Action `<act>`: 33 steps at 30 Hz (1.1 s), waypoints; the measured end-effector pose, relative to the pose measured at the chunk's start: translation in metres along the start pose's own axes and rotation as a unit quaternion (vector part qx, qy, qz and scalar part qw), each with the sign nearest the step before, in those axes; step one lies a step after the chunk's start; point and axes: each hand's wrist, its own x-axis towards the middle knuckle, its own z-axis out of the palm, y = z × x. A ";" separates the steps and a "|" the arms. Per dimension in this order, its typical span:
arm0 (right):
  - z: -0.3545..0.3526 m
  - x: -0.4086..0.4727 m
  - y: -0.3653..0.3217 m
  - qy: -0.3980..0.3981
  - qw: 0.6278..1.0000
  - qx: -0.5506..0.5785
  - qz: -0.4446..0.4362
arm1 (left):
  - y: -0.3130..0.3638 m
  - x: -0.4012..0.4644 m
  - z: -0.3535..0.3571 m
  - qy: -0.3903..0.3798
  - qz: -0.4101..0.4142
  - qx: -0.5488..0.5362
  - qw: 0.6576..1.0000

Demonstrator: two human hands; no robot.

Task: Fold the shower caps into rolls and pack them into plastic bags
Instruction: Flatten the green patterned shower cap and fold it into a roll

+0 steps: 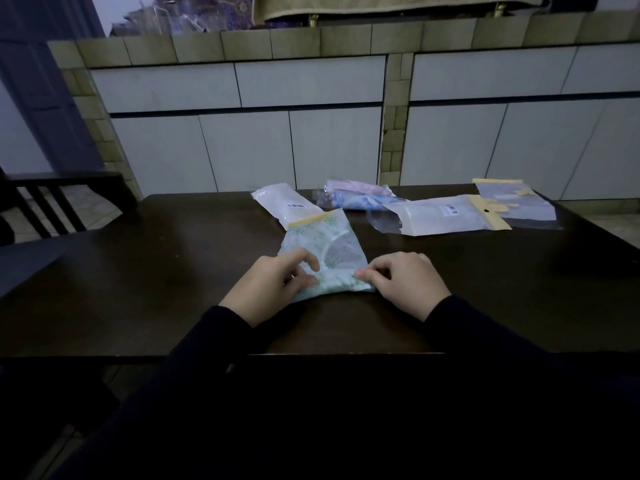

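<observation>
Pinching the green-print shower cap (323,258) at 6 o'clock, left hand (266,284) and right hand (403,284) risked the slippery fold springing open.

The near edge and the whole left half of the dark table (131,271) lie bare, so a hand can pass freely there, with only a dark chair (52,206) standing off the left corner. The middle is taken up by the green-patterned bag (329,244), which both hands hold at its near end. Behind it a loose row blocks the far edge: a white packet (287,202) touching the bag's top, a pink-and-blue bundle (356,195), a second white packet (446,216) and a clear yellow-topped bag (519,202), with narrow gaps between.
</observation>
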 end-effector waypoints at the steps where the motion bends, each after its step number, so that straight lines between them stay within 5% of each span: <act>1: 0.000 0.000 -0.001 -0.001 1.000 -0.005 0.001 | -0.001 0.000 0.000 -0.001 0.001 0.006 1.000; 5: 0.001 -0.001 0.000 0.019 0.999 -0.028 -0.017 | 0.000 0.003 -0.001 -0.019 -0.014 0.021 1.000; 11: 0.005 -0.004 -0.004 0.102 0.980 -0.053 -0.160 | 0.001 0.004 -0.009 -0.069 -0.023 -0.006 0.997; 17: 0.002 -0.004 -0.002 0.007 0.994 -0.028 -0.104 | -0.008 0.007 -0.007 -0.057 0.017 0.000 0.998; 33: -0.003 -0.005 0.002 -0.006 0.986 -0.108 -0.125 | -0.012 0.011 -0.005 -0.037 0.101 0.110 0.988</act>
